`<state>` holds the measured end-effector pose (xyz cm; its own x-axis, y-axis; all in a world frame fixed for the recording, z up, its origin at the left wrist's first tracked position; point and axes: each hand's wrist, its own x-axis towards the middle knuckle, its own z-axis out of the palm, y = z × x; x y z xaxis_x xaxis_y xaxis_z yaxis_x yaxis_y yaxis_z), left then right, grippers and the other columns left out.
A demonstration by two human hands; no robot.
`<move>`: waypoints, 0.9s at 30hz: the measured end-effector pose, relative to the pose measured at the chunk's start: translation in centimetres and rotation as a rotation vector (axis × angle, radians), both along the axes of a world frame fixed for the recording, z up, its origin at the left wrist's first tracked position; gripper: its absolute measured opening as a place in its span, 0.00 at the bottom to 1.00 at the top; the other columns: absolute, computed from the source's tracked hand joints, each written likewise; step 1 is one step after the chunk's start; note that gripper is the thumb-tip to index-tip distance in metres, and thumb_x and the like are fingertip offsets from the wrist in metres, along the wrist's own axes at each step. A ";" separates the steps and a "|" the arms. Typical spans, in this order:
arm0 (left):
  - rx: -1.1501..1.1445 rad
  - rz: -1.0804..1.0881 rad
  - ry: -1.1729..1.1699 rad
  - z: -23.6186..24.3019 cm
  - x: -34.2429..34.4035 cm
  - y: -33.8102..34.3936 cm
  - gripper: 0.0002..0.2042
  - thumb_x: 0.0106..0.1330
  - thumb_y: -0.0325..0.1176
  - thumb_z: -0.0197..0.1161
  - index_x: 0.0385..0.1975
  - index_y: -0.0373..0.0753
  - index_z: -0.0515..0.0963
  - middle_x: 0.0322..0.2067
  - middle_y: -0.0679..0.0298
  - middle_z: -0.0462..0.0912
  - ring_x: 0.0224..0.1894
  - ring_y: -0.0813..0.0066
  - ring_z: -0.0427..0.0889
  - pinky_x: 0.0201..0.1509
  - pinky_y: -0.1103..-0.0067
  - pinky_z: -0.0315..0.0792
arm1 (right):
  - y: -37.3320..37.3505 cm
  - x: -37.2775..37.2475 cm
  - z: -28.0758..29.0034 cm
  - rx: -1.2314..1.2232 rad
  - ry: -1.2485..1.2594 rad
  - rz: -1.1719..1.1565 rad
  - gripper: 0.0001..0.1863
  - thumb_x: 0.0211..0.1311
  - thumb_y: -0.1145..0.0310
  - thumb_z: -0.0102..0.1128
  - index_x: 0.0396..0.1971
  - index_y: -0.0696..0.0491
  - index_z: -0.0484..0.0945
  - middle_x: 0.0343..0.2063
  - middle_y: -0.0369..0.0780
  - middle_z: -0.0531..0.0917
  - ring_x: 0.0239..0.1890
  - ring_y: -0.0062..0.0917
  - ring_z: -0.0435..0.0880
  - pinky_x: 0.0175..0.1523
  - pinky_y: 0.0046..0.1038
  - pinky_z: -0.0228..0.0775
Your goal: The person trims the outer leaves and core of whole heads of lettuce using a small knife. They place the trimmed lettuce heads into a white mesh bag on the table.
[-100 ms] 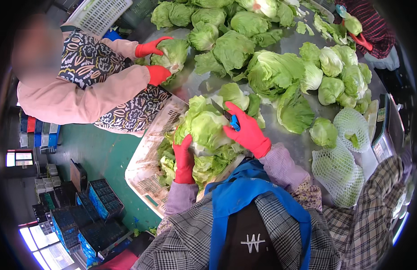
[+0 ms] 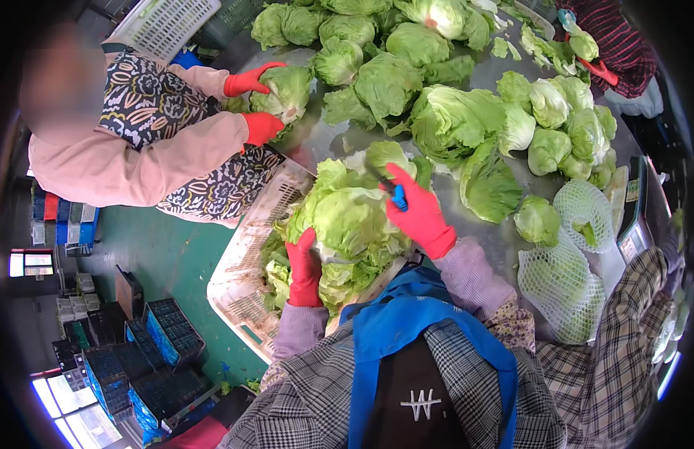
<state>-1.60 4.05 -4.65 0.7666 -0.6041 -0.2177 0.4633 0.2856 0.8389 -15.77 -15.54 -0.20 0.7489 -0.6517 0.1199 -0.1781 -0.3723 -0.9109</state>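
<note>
My red-gloved left hand (image 2: 304, 269) grips the side of a leafy lettuce head (image 2: 336, 206) above a white plastic crate (image 2: 231, 284) full of loose leaves. My red-gloved right hand (image 2: 414, 213) holds a knife (image 2: 398, 194) with a blue-and-black handle, just right of the lettuce; its dark blade points up-left among pale leaves and is partly hard to make out.
Lettuce heads (image 2: 452, 120) cover the steel table (image 2: 482, 247). A co-worker (image 2: 152, 165) at left holds another lettuce (image 2: 291, 86); another person (image 2: 616, 52) works at top right. Mesh bags (image 2: 556, 292) and a device (image 2: 639, 209) lie right; stacked crates (image 2: 167, 337) stand on the floor.
My right hand with the knife has shifted slightly right and up, away from the lettuce. My left hand is almost where it was, very slightly left.
</note>
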 end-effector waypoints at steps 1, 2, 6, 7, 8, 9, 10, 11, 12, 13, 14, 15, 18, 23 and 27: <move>-0.024 -0.052 -0.036 0.6 -0.3 0.1 0.30 0.55 0.41 0.62 0.57 0.33 0.65 0.52 0.57 0.74 0.53 0.64 0.74 0.59 0.71 0.66 | -0.5 -0.4 0.5 0.057 0.053 -0.035 0.34 0.49 0.73 0.61 0.60 0.48 0.62 0.36 0.40 0.81 0.30 0.23 0.79 0.38 0.24 0.71; -0.111 -0.098 0.084 1.1 -0.4 0.1 0.31 0.55 0.42 0.61 0.57 0.33 0.65 0.52 0.57 0.74 0.53 0.64 0.74 0.59 0.70 0.66 | -0.6 -0.4 0.8 0.042 0.054 -0.023 0.34 0.49 0.71 0.61 0.60 0.48 0.63 0.34 0.40 0.81 0.29 0.24 0.78 0.37 0.24 0.71; -0.275 -0.129 0.278 2.0 -0.4 0.2 0.31 0.57 0.45 0.57 0.58 0.34 0.64 0.53 0.56 0.74 0.53 0.61 0.74 0.60 0.68 0.66 | 0.0 0.0 0.9 0.084 0.064 0.006 0.34 0.47 0.68 0.63 0.58 0.51 0.64 0.26 0.40 0.78 0.25 0.25 0.75 0.34 0.26 0.70; -0.260 -0.116 0.262 1.8 -0.2 0.4 0.30 0.57 0.45 0.57 0.58 0.34 0.64 0.52 0.56 0.74 0.53 0.62 0.75 0.59 0.68 0.67 | 0.2 0.2 -0.7 0.128 0.085 -0.036 0.34 0.47 0.68 0.63 0.58 0.51 0.64 0.26 0.42 0.78 0.26 0.27 0.77 0.35 0.27 0.70; -0.245 -0.101 0.249 1.4 0.0 0.6 0.30 0.57 0.44 0.57 0.57 0.34 0.65 0.52 0.56 0.74 0.52 0.62 0.75 0.58 0.69 0.67 | 0.1 0.3 -2.7 0.173 0.108 -0.077 0.33 0.47 0.69 0.62 0.57 0.51 0.64 0.26 0.44 0.79 0.27 0.30 0.79 0.35 0.29 0.71; -0.157 -0.052 0.103 0.7 0.4 0.3 0.28 0.57 0.42 0.57 0.56 0.33 0.66 0.50 0.58 0.75 0.50 0.65 0.77 0.55 0.71 0.70 | -0.7 0.0 -4.8 0.226 0.212 -0.108 0.33 0.47 0.67 0.65 0.56 0.52 0.65 0.29 0.42 0.80 0.29 0.25 0.80 0.37 0.27 0.72; -0.120 -0.057 0.073 0.7 1.1 0.6 0.28 0.56 0.41 0.58 0.56 0.32 0.67 0.50 0.58 0.76 0.49 0.66 0.77 0.54 0.71 0.71 | -0.8 -0.2 -5.2 0.284 0.176 -0.098 0.33 0.47 0.67 0.66 0.56 0.52 0.65 0.29 0.40 0.81 0.30 0.24 0.80 0.37 0.27 0.72; -0.075 -0.064 0.051 0.9 1.5 1.2 0.28 0.56 0.40 0.58 0.55 0.32 0.67 0.49 0.58 0.76 0.48 0.67 0.78 0.52 0.72 0.71 | -0.4 -0.6 -5.6 0.352 0.149 -0.091 0.33 0.47 0.66 0.66 0.56 0.52 0.66 0.30 0.39 0.81 0.31 0.23 0.80 0.37 0.26 0.72; -0.028 -0.072 0.029 1.2 1.8 1.7 0.28 0.55 0.40 0.59 0.55 0.32 0.67 0.48 0.58 0.77 0.47 0.68 0.78 0.51 0.73 0.72 | -0.3 -0.9 -6.0 0.420 0.122 -0.086 0.33 0.48 0.66 0.67 0.56 0.52 0.66 0.31 0.38 0.81 0.31 0.22 0.80 0.38 0.25 0.72; 0.002 -0.050 0.058 1.6 2.3 1.9 0.26 0.55 0.37 0.61 0.53 0.32 0.68 0.45 0.58 0.78 0.44 0.69 0.79 0.49 0.74 0.72 | -0.9 -0.8 -6.3 0.318 0.087 -0.107 0.33 0.48 0.66 0.68 0.56 0.51 0.67 0.32 0.36 0.81 0.30 0.19 0.78 0.38 0.24 0.72; 0.051 0.020 0.009 1.9 2.1 2.0 0.26 0.55 0.36 0.62 0.53 0.32 0.68 0.45 0.58 0.78 0.44 0.69 0.79 0.49 0.74 0.72 | -0.4 -0.7 -5.3 0.289 0.036 -0.091 0.33 0.48 0.67 0.68 0.56 0.51 0.66 0.32 0.36 0.81 0.29 0.19 0.77 0.38 0.24 0.72; 0.100 0.092 -0.044 2.2 1.8 1.8 0.26 0.55 0.35 0.63 0.53 0.32 0.68 0.45 0.58 0.78 0.44 0.69 0.79 0.49 0.74 0.71 | 0.3 -0.5 -2.9 0.260 -0.019 -0.071 0.33 0.48 0.67 0.68 0.56 0.50 0.66 0.32 0.36 0.81 0.28 0.18 0.77 0.38 0.24 0.72; 0.138 0.175 -0.157 3.4 0.8 0.5 0.29 0.55 0.32 0.66 0.56 0.32 0.64 0.48 0.59 0.75 0.47 0.70 0.76 0.51 0.76 0.69 | 3.2 0.1 2.1 0.161 -0.079 0.039 0.37 0.47 0.68 0.69 0.59 0.48 0.63 0.36 0.37 0.80 0.27 0.19 0.75 0.37 0.24 0.72; 0.211 0.156 -0.229 5.1 -1.0 -1.2 0.34 0.53 0.31 0.68 0.59 0.32 0.59 0.50 0.58 0.73 0.50 0.71 0.74 0.53 0.77 0.68 | 5.1 0.4 3.2 -0.131 -0.060 0.136 0.46 0.45 0.65 0.70 0.64 0.49 0.54 0.40 0.38 0.77 0.34 0.25 0.77 0.39 0.25 0.72; 0.281 0.117 -0.293 5.8 -1.9 -1.5 0.38 0.50 0.32 0.71 0.60 0.31 0.57 0.51 0.56 0.72 0.51 0.70 0.73 0.54 0.77 0.68 | 5.1 0.2 3.1 -0.220 -0.025 0.129 0.43 0.47 0.69 0.67 0.64 0.49 0.55 0.36 0.38 0.77 0.31 0.27 0.77 0.37 0.27 0.73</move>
<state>-3.48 2.52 1.18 0.8807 -0.4571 -0.1241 0.1714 0.0633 0.9832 -15.60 -10.45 2.89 0.8193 -0.5069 0.2681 -0.0942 -0.5801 -0.8091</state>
